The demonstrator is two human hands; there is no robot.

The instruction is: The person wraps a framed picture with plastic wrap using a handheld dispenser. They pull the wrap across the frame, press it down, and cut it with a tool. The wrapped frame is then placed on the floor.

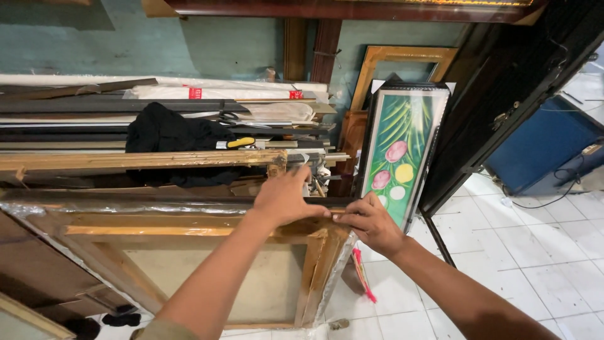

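**Top corner of the wooden frame, both hands on the wrap**

Both my hands meet at the upper right corner of the wooden frame, which stands upright on the tiled floor and leans back against a stack of long mouldings. My left hand lies flat over the frame's top rail, fingers spread, pressing down rather than gripping. My right hand comes in from the frame's right side, fingertips pinched on what looks like the edge of the clear plastic wrap or a dark strip along that rail; I cannot tell which from here.

How to do it well, as I judge it:
- Keep the left palm heavy so the frame does not tip.
- Work the pinch slowly along the rail; thin film probably tears if yanked.
- Mind the painted leaf picture standing just right of the frame.
- Black cloth and scissors sit above and behind the frame, on the mouldings.
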